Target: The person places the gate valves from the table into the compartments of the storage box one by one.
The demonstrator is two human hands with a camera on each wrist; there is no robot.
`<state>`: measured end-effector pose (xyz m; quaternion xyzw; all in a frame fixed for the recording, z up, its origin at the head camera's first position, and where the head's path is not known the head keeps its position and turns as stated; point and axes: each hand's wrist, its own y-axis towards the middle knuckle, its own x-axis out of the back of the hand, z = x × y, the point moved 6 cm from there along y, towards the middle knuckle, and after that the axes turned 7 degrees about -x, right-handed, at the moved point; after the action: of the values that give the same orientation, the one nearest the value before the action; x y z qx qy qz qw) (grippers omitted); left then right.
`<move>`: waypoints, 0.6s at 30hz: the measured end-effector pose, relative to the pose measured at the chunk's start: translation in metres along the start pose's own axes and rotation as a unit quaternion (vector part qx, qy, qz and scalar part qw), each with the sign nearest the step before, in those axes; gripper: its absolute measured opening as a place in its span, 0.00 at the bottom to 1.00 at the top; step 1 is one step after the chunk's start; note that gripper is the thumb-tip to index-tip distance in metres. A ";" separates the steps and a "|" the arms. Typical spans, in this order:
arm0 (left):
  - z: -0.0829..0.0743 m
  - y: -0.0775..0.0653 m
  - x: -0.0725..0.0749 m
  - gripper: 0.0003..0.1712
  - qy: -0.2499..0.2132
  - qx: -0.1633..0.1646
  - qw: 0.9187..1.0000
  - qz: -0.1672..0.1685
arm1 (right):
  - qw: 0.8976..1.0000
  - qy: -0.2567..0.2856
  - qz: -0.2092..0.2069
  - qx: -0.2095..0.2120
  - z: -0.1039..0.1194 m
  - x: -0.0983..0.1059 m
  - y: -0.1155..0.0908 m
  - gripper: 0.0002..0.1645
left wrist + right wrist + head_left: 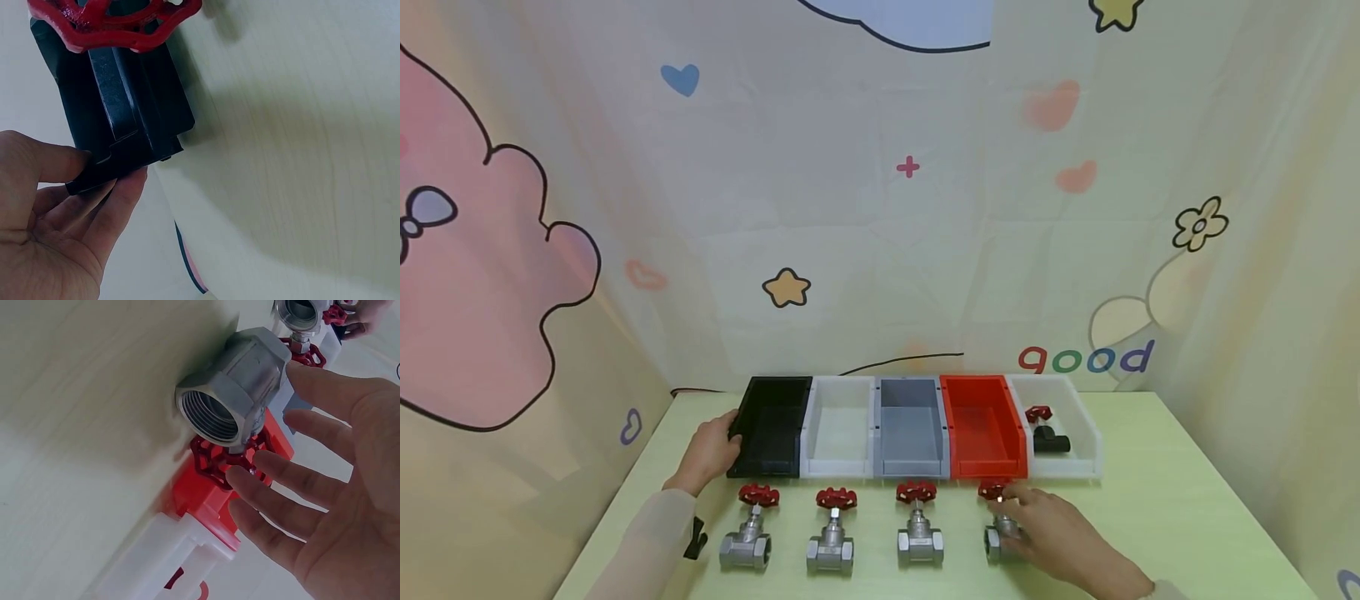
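At the left end of the bin row, my left hand [709, 450] pinches the side wall of the black bin [769, 427], thumb inside and fingers outside, as the left wrist view shows. My right hand [1054, 529] is over the rightmost metal gate valve [240, 384], which has a red handwheel [995, 489] and partly hides behind the hand. In the right wrist view its fingers are spread and fairly straight, the fingertips [240, 478] right at the handwheel and the valve body. Three similar valves stand in line to the left: one [747, 542], another [831, 546] and a third [919, 537].
Beside the black bin come a white bin [838, 467], a grey bin [912, 467], a red bin [988, 467] and another white bin [1086, 462], which holds a black fitting [1051, 439] with a red handwheel [1038, 412]. A patterned curtain [880, 250] hangs behind the table [1172, 500].
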<state>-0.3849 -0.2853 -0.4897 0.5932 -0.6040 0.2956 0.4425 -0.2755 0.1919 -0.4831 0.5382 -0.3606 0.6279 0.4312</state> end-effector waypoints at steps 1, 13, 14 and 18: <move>0.000 0.000 0.000 0.31 0.001 -0.001 1.000 0.000 | 1.000 0.001 0.005 0.000 0.000 -0.001 -0.001 0.30; 0.000 0.001 0.000 0.30 -0.002 -0.006 1.000 -0.007 | 0.999 0.017 0.039 -0.027 -0.003 -0.009 -0.002 0.32; 0.000 0.001 -0.001 0.30 -0.003 -0.004 1.000 -0.007 | 0.999 0.016 0.041 -0.030 -0.003 -0.009 -0.002 0.31; 0.002 0.001 -0.001 0.31 -0.006 0.001 1.000 -0.005 | 0.998 0.017 0.055 -0.037 -0.004 -0.012 -0.001 0.32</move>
<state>-0.3859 -0.2863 -0.4913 0.5984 -0.6030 0.2903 0.4404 -0.2756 0.1941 -0.4954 0.4904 -0.4055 0.6459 0.4218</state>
